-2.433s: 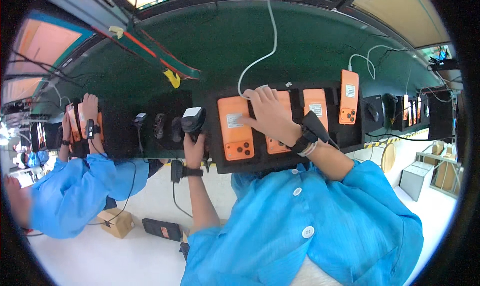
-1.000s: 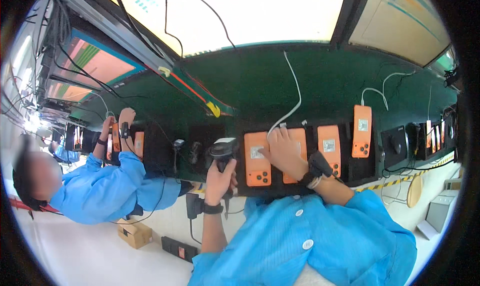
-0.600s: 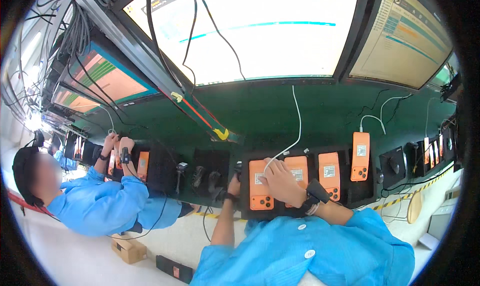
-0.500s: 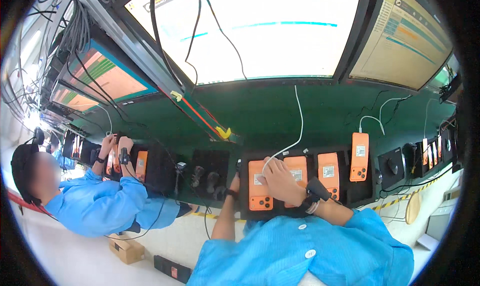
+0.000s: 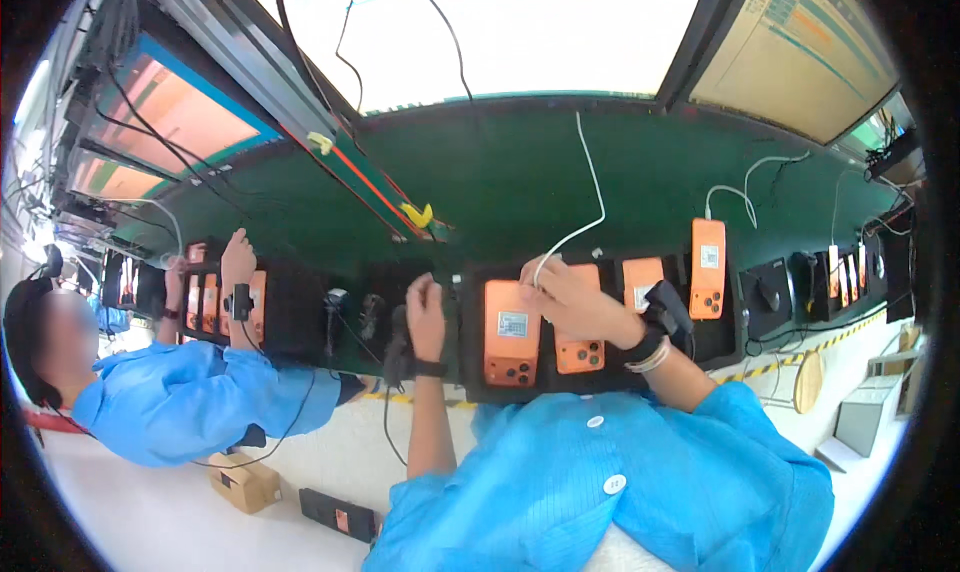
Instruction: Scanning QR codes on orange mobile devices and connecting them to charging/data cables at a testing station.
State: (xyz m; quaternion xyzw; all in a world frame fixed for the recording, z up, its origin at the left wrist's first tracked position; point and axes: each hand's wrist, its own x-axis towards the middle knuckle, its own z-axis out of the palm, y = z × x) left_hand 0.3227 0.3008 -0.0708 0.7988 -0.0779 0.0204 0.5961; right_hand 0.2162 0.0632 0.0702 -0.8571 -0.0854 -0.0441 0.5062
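The bright screen (image 5: 520, 42) stands well beyond both my hands. Nearer, the black tray (image 5: 715, 340) spreads below my right hand (image 5: 575, 300) and away to its right; my left hand (image 5: 426, 317) is just off its left edge. A moment ago that left hand gripped a dark handheld device; now its fingers are loosely curled, part-way spread, with nothing visible in them. I can't tell where the device lies. As I judge it, the left is free and the handling has passed to my right hand.

The first orange phone (image 5: 510, 357) lies left of my right grip, its label now uncovered by my fingers. The second orange phone (image 5: 578, 356) is partly under that hand, the third orange phone (image 5: 640, 271) right of it, and the fourth orange phone (image 5: 708, 272) farther right. Smallest, the white cable (image 5: 603, 197) runs down into my right fingers, drawn closely together round its end; the tip is hidden.
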